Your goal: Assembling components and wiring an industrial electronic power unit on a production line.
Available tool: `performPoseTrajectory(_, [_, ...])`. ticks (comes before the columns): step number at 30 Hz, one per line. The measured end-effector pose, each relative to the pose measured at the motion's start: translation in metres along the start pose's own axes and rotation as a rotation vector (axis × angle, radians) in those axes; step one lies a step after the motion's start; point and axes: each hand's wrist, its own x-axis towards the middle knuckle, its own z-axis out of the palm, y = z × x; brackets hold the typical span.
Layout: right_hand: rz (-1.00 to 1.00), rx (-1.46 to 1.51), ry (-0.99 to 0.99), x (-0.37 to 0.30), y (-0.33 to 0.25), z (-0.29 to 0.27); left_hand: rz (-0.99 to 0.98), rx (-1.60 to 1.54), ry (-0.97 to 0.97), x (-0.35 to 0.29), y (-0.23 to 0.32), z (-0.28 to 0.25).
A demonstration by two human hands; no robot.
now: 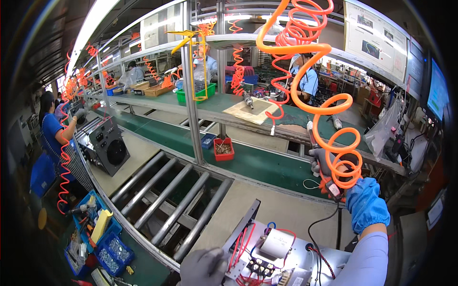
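At the lower edge, my left hand (202,268), in a grey glove, is closed at the left edge of an open metal chassis (305,244). The chassis carries a white cylindrical part (277,243), a black terminal block (260,268) and red wires; its upright panel (244,228) leans on the left side. My right hand (325,163), gloved in grey below a blue sleeve cover (367,205), reaches far right. Its fingers wrap round a slim tool (311,136), partly hidden behind an orange coiled hose (339,143). Beside the wrist hangs a small red-and-black device (332,188) with a black cable.
Metal rollers (176,202) lie left of the chassis. Beyond runs a green belt (260,164) with a red bin (223,149) of screws and a blue bin (208,140). A metal post (191,95) rises there. Blue parts bins (114,252) stand lower left. Other people work nearby.
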Motion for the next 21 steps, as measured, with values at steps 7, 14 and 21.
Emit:
performPoseTrajectory(7, [0.088,0.626,-0.246,-0.116,-0.025,0.001,0.050,0.027,-0.036,-0.001,-0.005,0.003])
performPoseTrajectory(14, [-0.413,-0.122,-0.089,-0.282,-0.021,-0.001,-0.275,-0.652,-0.266,0.052,0.041,-0.001])
performPoseTrajectory(21, [-0.846,-0.514,-0.328,-0.352,0.002,0.000,-0.602,-1.224,-0.467,0.057,0.102,0.039])
